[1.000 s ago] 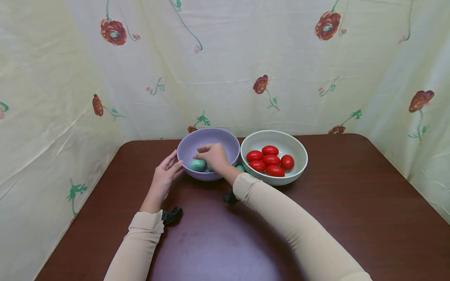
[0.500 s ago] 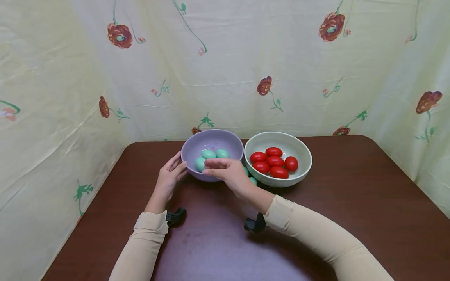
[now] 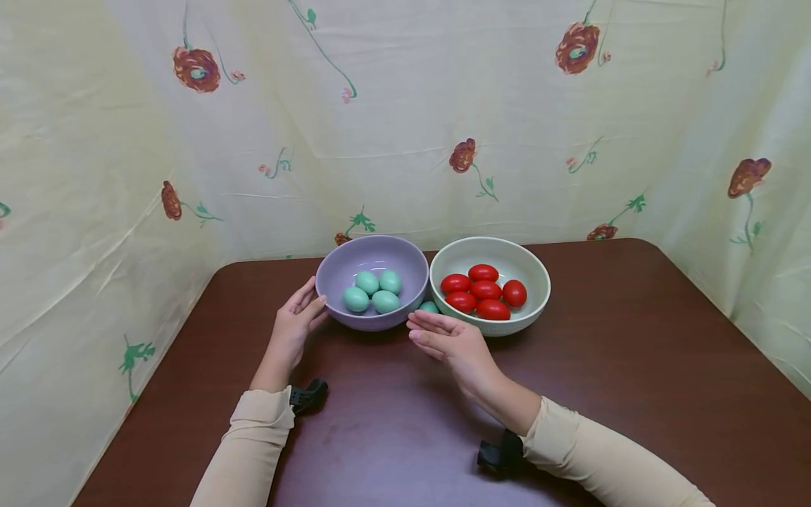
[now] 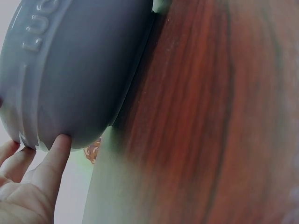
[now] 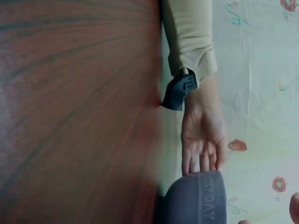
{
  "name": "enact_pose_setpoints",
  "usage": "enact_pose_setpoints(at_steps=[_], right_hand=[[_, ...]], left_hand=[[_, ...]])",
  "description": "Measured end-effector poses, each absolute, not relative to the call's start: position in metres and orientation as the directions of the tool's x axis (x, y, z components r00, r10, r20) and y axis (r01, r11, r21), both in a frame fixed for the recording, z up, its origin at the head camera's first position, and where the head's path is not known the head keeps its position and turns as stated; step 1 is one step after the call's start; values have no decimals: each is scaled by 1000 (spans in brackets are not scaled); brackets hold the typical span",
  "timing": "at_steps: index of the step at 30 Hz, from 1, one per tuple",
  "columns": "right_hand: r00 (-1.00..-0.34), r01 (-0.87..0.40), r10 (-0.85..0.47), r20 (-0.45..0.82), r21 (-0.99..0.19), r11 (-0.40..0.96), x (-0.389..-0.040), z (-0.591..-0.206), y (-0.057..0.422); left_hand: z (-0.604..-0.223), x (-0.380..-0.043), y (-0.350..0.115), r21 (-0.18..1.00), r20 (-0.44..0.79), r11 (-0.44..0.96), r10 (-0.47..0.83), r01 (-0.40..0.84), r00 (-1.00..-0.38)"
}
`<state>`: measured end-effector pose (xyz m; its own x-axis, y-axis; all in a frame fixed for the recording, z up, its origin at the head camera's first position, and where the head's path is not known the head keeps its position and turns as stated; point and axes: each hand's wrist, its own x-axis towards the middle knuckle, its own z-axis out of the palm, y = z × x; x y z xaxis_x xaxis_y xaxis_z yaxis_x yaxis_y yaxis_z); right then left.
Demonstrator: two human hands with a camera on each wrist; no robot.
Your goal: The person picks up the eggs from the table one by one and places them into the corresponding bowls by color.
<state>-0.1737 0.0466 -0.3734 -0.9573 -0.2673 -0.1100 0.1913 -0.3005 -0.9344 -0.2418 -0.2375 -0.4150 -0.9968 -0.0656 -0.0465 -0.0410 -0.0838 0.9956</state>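
A purple bowl holds several mint-green eggs. My left hand touches its left side, the thumb near the rim; in the left wrist view the fingertips press the outer wall with the fingers fairly straight. My right hand is in front of the gap between the bowls, palm turned left, fingers extended, holding nothing. Just beyond its fingertips, another mint-green egg lies on the table, partly hidden between the bowls.
Right beside the purple bowl stands a pale green-white bowl with several red eggs in it. Both stand near the back edge of the dark wooden table. A floral curtain hangs behind and at the sides.
My right hand has drawn back from inside the purple bowl toward the right and front, leaving one more mint-green egg in the bowl. The left hand has stayed at the bowl's side.
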Motion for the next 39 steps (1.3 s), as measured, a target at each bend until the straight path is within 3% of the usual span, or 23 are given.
enact_pose_setpoints(at_steps=[8, 24, 39], right_hand=[[-967, 160, -233, -102, -956, -247, -170, -374, 52], [-960, 276, -135, -244, -900, -336, -158, -388, 73], [-938, 344, -41, -345, -907, -243, -157, -399, 87]], left_hand=[[-413, -241, -238, 994, -44, -104, -57, -37, -997], [-415, -242, -239, 995, -35, -100, -52, -29, -998], [-413, -242, -238, 994, -38, -100, -58, -32, -998]])
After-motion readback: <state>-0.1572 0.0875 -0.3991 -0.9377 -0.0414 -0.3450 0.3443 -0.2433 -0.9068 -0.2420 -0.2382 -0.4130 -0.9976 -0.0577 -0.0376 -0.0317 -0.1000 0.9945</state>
